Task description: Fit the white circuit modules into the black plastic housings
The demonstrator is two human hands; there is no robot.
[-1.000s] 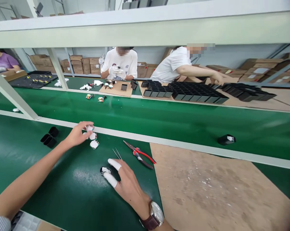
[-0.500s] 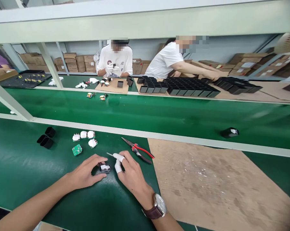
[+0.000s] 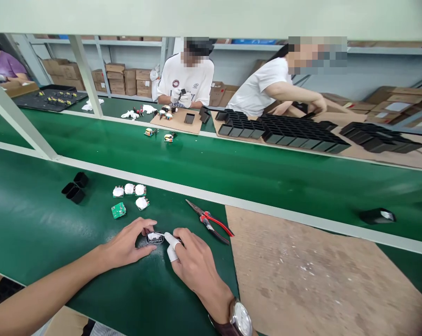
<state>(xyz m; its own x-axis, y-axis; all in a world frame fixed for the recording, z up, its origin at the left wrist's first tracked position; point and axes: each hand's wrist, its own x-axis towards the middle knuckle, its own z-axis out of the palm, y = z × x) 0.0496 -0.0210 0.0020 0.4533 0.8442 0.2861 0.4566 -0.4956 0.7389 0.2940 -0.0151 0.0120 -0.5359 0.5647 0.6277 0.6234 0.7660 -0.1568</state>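
My left hand [image 3: 128,243] grips a small black plastic case [image 3: 155,241] between thumb and fingers, its open end facing up. White paste-like material and some small parts show inside the case. My right hand [image 3: 197,261], with white finger covers on thumb and forefinger and a watch at the wrist, pinches a thin light stick [image 3: 159,234]. The stick's tip is at the case's opening; whether it touches the white material I cannot tell. Beyond the hands lie several circuit boards topped with white [image 3: 140,190] and a bare-faced green circuit board [image 3: 119,210].
Red-handled long-nose pliers [image 3: 211,223] lie right of my hands, beside a stained cardboard sheet [image 3: 301,270]. Black empty cases [image 3: 75,193] stand at left. Another black case [image 3: 377,215] lies on the green belt [image 3: 231,161]. Across it, two people work near rows of black cases [image 3: 301,133].
My right hand has brought the stick's tip to the case's opening. The view has shifted slightly. The person at far right has drawn an arm back from the black cases.
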